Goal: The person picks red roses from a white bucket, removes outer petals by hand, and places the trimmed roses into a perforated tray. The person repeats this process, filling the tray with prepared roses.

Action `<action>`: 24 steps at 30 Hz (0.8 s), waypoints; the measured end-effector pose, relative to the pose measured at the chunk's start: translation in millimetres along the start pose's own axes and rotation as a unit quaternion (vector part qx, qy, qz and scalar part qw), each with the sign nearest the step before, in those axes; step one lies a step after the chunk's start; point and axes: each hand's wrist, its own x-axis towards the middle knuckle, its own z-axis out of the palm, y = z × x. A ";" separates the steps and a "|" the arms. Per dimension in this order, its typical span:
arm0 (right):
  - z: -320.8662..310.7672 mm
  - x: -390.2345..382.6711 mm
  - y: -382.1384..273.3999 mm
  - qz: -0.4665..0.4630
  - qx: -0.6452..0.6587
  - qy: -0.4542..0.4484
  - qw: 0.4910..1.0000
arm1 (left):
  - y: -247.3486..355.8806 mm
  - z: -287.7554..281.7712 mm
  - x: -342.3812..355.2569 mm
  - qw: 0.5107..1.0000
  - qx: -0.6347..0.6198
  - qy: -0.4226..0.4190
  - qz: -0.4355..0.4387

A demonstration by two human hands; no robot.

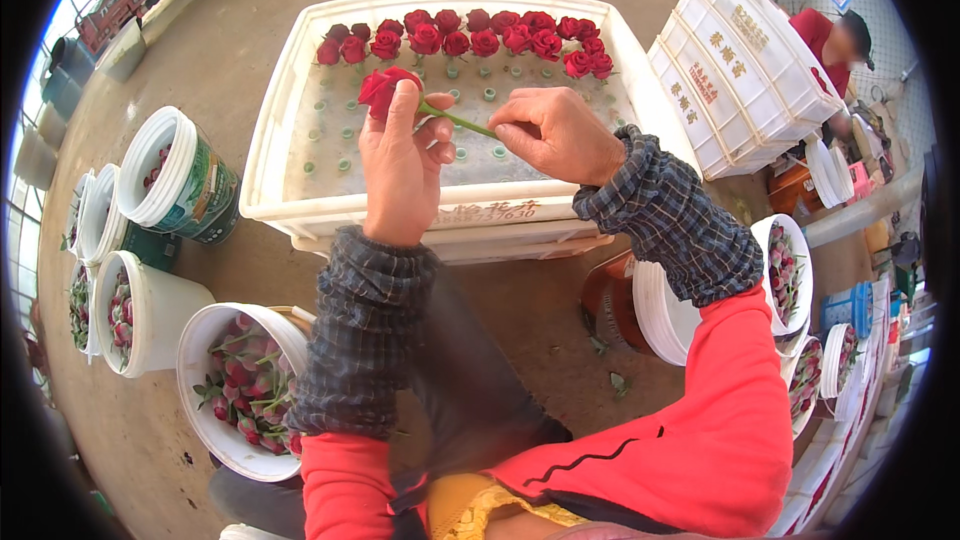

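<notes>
A red rose [376, 92] with a green stem is held between my two hands, above a white crate [340, 202]. My left hand [398, 165] has its thumb and fingers around the bloom and the upper stem. Farther right, my right hand [562, 134] pinches the lower end of the stem, its fingers curled. Inside the crate, several red roses [425, 38] stand in rows along the far side. Small green holders [345, 164] dot the crate's floor nearer to me.
Beside my left forearm stands a white bucket [195, 365] of rosebuds, with other buckets [135, 340] behind it. A brown bucket [612, 310] is under my right arm. White crates [735, 70] are stacked at right, near another person [825, 45].
</notes>
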 end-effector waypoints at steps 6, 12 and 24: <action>11.5 -3.2 -10.4 -0.132 -0.204 0.077 0.967 | 5.6 3.3 -14.0 0.997 0.002 0.000 0.076; 20.5 -0.9 -19.3 -0.147 -0.226 0.098 0.958 | 2.4 3.0 -35.1 0.988 0.044 -0.043 0.142; 29.1 15.6 -20.7 -0.169 -0.307 0.028 0.936 | -20.9 -20.6 -29.0 0.992 -0.044 -0.006 0.120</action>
